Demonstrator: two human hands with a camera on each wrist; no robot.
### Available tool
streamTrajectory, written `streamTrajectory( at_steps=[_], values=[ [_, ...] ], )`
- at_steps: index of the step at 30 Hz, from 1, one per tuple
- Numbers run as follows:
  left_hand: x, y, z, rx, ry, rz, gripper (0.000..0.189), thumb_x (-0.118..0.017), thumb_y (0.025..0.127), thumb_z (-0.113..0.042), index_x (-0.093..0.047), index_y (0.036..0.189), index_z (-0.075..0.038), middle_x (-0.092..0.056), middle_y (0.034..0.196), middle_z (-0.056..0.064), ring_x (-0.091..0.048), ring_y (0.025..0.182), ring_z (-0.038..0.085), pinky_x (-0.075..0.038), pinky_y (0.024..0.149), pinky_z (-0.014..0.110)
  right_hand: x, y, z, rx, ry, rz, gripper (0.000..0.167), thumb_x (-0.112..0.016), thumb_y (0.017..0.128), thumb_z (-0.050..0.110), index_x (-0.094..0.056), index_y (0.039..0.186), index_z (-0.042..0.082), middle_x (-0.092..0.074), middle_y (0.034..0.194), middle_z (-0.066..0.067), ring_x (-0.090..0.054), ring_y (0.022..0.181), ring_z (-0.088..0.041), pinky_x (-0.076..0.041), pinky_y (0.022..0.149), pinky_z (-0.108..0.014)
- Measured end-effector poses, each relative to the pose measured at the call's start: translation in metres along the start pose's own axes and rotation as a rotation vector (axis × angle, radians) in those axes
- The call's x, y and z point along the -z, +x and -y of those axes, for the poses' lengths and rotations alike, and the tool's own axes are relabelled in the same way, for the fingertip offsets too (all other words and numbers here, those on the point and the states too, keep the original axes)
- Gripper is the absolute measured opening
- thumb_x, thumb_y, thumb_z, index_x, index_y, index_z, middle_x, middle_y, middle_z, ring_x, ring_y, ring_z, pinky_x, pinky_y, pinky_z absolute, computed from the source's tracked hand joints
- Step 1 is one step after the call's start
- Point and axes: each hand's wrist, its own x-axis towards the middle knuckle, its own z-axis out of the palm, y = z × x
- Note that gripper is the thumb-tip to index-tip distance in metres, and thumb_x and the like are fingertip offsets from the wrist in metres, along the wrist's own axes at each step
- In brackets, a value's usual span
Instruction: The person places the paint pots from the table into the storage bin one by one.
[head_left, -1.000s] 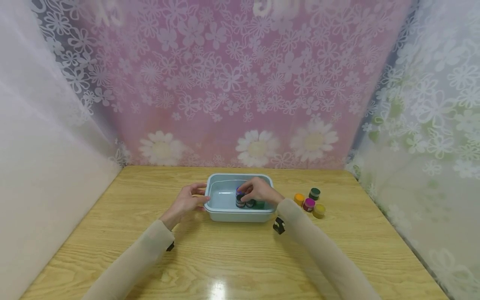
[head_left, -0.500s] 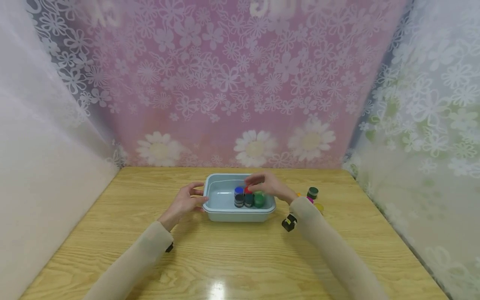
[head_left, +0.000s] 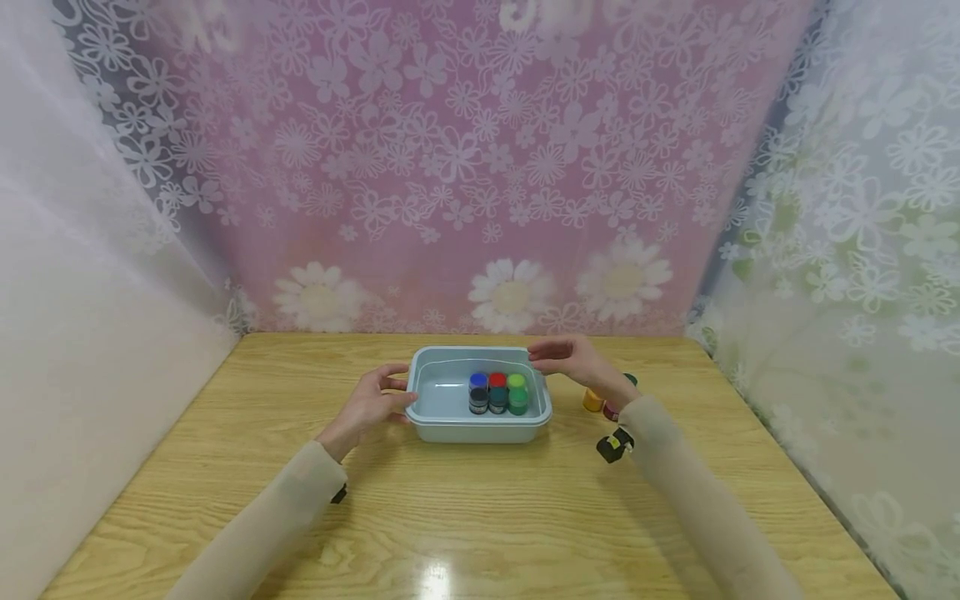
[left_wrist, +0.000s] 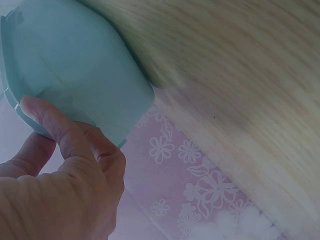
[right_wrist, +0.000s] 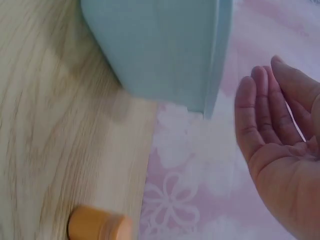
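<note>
A light blue plastic bin (head_left: 480,433) stands on the table. My left hand (head_left: 369,406) grips its left end; the left wrist view shows thumb and fingers at the rim. Inside, small paint jars stand in two rows: a blue-lidded jar (head_left: 478,381), a red-lidded jar (head_left: 497,381) and a light green jar (head_left: 517,382) behind, a black jar (head_left: 478,402), a dark teal jar (head_left: 498,401) and a green jar (head_left: 517,401) in front. Over the bin's right back corner hangs my right hand (head_left: 576,362), fingers loosely bent, holding nothing.
Right of the bin, an orange jar (head_left: 592,402), a magenta jar (head_left: 611,412) and a dark green jar (head_left: 631,380) stand on the wooden table (head_left: 420,517), partly covered by my right arm. A pink floral curtain (head_left: 480,167) hangs behind the table.
My right hand has let go of a jar in the bin and moved right, out over the bin's right edge. The jars inside now show uncovered. My left hand stays at the rim.
</note>
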Motion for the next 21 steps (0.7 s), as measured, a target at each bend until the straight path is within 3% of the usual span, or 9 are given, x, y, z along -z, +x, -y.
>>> streamTrajectory(
  at_steps=[7,11,17,21],
  values=[
    [-0.001,-0.003,-0.003,-0.002,0.006,0.003,0.059,-0.067,0.091,-0.002,-0.044,0.145,-0.009,-0.054,0.127,0.024,-0.067,0.09,0.028,-0.06,0.079,0.053,0.023,-0.018,-0.013,-0.013,0.001,0.001,0.043,-0.066,0.095,0.016,-0.057,0.133,-0.001,-0.061,0.13,-0.022,-0.067,0.107,-0.019,-0.055,0.096,-0.042],
    [-0.001,-0.002,-0.004,0.0,0.004,0.004,0.059,-0.066,0.091,-0.002,-0.044,0.145,-0.009,-0.053,0.128,0.024,-0.066,0.091,0.026,-0.06,0.078,0.052,0.034,-0.031,-0.022,-0.052,-0.008,-0.011,0.044,-0.068,0.094,0.019,-0.058,0.133,0.003,-0.062,0.13,-0.017,-0.064,0.114,-0.028,-0.052,0.101,-0.045],
    [-0.001,-0.003,-0.004,0.003,0.002,0.0,0.059,-0.067,0.091,-0.001,-0.045,0.145,-0.008,-0.052,0.13,0.025,-0.065,0.094,0.027,-0.06,0.077,0.052,0.049,-0.048,-0.037,-0.062,-0.023,0.004,0.048,-0.069,0.093,0.022,-0.057,0.134,0.002,-0.059,0.134,-0.02,-0.056,0.124,-0.038,-0.049,0.104,-0.05],
    [-0.001,-0.004,-0.004,0.005,0.004,0.0,0.059,-0.067,0.091,-0.001,-0.044,0.145,-0.008,-0.052,0.13,0.025,-0.065,0.093,0.026,-0.06,0.077,0.052,0.059,-0.057,-0.048,-0.071,-0.02,0.013,0.051,-0.07,0.092,0.024,-0.055,0.136,0.001,-0.054,0.139,-0.025,-0.06,0.121,-0.029,-0.048,0.104,-0.051]
  ],
)
